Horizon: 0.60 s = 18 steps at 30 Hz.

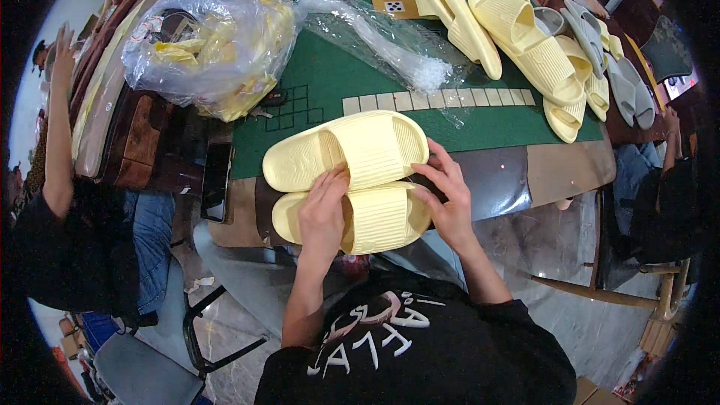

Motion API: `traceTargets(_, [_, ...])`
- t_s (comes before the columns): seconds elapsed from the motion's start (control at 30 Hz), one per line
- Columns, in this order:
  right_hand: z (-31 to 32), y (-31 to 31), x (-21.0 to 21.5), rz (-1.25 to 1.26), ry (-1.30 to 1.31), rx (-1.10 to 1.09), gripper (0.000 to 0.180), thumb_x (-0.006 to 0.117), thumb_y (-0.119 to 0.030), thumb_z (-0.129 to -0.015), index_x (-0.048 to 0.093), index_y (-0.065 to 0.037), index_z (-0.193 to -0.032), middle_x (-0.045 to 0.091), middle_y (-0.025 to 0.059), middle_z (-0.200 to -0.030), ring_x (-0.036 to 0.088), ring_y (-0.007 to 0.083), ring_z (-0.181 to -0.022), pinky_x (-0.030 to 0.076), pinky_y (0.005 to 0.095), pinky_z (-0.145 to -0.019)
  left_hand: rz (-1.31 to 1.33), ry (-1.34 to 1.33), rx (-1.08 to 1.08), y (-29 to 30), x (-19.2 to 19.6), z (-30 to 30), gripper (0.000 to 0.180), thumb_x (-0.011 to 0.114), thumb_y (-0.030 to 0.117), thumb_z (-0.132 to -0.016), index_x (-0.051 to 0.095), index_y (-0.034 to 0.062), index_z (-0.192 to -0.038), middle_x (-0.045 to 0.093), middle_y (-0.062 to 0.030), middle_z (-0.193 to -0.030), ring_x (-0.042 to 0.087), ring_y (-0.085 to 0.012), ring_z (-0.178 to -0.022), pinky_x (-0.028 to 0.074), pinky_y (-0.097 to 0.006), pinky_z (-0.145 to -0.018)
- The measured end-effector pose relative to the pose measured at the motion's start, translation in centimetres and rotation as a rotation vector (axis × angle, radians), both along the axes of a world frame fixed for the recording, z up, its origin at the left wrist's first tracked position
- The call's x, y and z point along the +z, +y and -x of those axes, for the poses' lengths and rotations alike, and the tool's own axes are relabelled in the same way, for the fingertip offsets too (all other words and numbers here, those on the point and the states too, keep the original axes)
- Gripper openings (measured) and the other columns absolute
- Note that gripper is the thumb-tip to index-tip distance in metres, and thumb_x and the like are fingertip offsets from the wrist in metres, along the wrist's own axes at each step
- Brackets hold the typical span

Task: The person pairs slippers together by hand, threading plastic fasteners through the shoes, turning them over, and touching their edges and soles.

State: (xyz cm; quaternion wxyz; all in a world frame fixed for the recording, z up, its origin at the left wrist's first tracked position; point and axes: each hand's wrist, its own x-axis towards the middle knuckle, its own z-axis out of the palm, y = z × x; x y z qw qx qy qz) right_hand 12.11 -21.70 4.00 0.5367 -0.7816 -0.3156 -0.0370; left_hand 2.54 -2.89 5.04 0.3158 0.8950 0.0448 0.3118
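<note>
As both hands press two pale yellow foam slides together at lower centre, left hand (324, 206) and right hand (448, 199) clasp the near slide (379, 217); light, squashy, best held by its strap.

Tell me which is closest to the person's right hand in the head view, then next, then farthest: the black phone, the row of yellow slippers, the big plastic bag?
From the right hand:
1. Row of yellow slippers, up and right.
2. Black phone, left at the table edge.
3. Big plastic bag, far upper left.
</note>
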Motion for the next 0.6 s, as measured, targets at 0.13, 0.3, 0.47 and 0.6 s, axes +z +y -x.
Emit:
traceTargets(0.13, [0.5, 0.7, 0.1, 0.047, -0.125, -0.030, 0.044, 0.073, 0.005, -0.060, 0.067, -0.007, -0.102, 0.042, 0.0152, -0.137, 0.046, 0.0344, -0.117, 0.041, 0.0413, -0.095, -0.003, -0.033, 0.005, -0.1, -0.1, 0.2, 0.020, 0.052, -0.010, -0.077, 0.061, -0.0056, -0.095, 0.065, -0.0194, -0.099, 0.062, -0.0332, -0.102, 0.047, -0.041, -0.092])
traceTargets(0.3, [0.5, 1.3, 0.2, 0.008, -0.217, -0.085, 0.038, 0.073, 0.006, -0.055, 0.068, -0.008, -0.090, 0.044, 0.0170, -0.135, 0.043, 0.0369, -0.119, 0.038, 0.0440, -0.097, 0.011, -0.045, -0.010, -0.3, 0.5, 0.4, 0.018, 0.052, -0.009, -0.078, 0.061, -0.0058, -0.094, 0.066, -0.0190, -0.098, 0.062, -0.0327, -0.103, 0.047, -0.042, -0.092])
traceTargets(0.47, [-0.1, 1.6, 0.4, -0.029, -0.250, -0.101, 0.029, 0.075, 0.002, -0.054, 0.070, -0.008, -0.080, 0.050, 0.0164, -0.130, 0.044, 0.0366, -0.119, 0.037, 0.0438, -0.097, 0.013, -0.058, 0.004, -0.5, 0.4, 0.7, 0.018, 0.053, -0.010, -0.078, 0.059, -0.0056, -0.094, 0.065, -0.0194, -0.098, 0.062, -0.0323, -0.104, 0.046, -0.044, -0.093])
traceTargets(0.6, [-0.2, 1.5, 0.5, -0.033, -0.271, -0.108, 0.027, 0.074, 0.003, -0.055, 0.070, -0.009, -0.079, 0.051, 0.0164, -0.129, 0.045, 0.0361, -0.118, 0.037, 0.0433, -0.098, 0.192, 0.004, 0.042, -1.1, -0.1, 1.1, 0.026, 0.051, -0.012, -0.077, 0.055, -0.0023, -0.101, 0.065, -0.0190, -0.100, 0.062, -0.0332, -0.102, 0.048, -0.040, -0.092])
